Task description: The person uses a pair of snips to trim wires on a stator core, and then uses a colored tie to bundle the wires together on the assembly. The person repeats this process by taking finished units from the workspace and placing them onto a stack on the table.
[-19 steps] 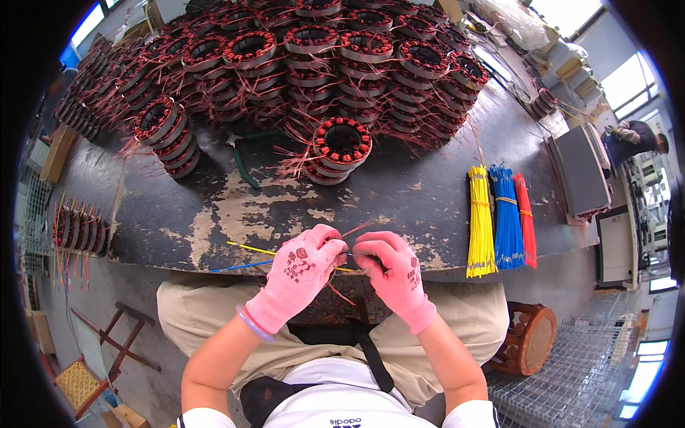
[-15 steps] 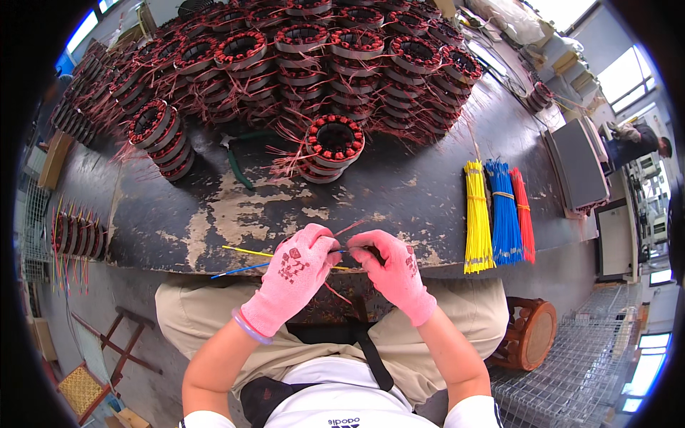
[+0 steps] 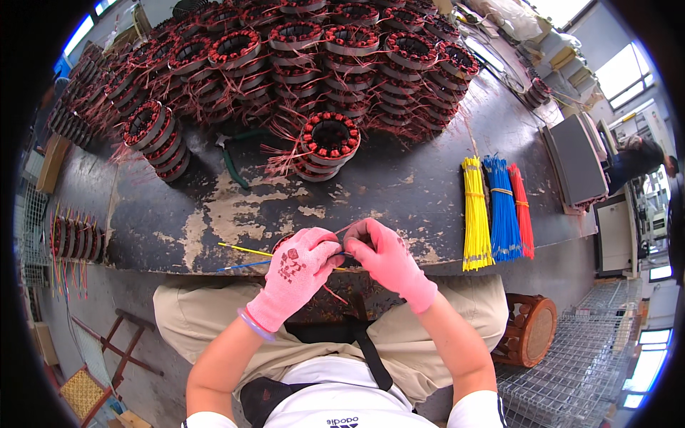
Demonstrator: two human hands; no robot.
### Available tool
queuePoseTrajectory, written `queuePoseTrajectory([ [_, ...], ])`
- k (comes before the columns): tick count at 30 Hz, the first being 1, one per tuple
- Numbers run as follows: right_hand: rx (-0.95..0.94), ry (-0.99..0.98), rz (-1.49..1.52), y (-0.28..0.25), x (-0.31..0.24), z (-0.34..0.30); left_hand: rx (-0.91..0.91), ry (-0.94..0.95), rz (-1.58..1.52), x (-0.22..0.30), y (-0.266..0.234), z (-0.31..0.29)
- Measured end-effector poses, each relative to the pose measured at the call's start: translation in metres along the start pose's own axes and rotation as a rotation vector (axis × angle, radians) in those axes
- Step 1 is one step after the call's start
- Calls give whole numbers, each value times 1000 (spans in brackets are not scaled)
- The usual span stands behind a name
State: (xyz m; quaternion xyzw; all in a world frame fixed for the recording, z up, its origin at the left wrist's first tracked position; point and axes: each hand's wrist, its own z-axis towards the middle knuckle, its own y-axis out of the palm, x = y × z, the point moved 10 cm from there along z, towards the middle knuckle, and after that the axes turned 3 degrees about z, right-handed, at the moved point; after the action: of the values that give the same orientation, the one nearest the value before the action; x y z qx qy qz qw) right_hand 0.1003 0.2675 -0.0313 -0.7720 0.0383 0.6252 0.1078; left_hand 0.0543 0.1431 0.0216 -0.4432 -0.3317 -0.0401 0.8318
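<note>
Both my hands wear pink gloves and meet at the table's front edge. My left hand point(image 3: 298, 267) is closed round wires, its fingertips pinched close to the right's. A yellow wire point(image 3: 244, 248) and a blue wire point(image 3: 245, 267) stick out to its left. A bit of a red-wound ring shows behind the left knuckles; most of it is hidden. My right hand point(image 3: 389, 260) pinches thin reddish wire at the same spot, one end poking up between the hands. A loose reddish wire end point(image 3: 335, 294) hangs below them.
Beyond my hands stands a short stack of wound stator rings point(image 3: 330, 139), with green-handled pliers point(image 3: 232, 167) to its left. Many more stacks point(image 3: 292, 57) fill the back. At right lie bundles of yellow point(image 3: 476, 221), blue point(image 3: 504, 214) and red wires point(image 3: 521, 214). A wooden stool point(image 3: 531, 329) stands beside my leg.
My right hand has turned and its fingers have curled further over the wires, rising slightly. The left hand has barely shifted. The whole view has moved a little.
</note>
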Motion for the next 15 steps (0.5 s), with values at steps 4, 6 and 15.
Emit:
queuePoseTrajectory([
  [4, 99, 15, -93, -10, -8, -7, 9, -8, -17, -1, 0, -1],
  [6, 160, -173, -436, -13, -42, -24, 5, -27, -12, -2, -1, -1],
  [15, 116, -746, -1176, 23, -54, -40, -30, -50, 4, -5, 2, -1],
])
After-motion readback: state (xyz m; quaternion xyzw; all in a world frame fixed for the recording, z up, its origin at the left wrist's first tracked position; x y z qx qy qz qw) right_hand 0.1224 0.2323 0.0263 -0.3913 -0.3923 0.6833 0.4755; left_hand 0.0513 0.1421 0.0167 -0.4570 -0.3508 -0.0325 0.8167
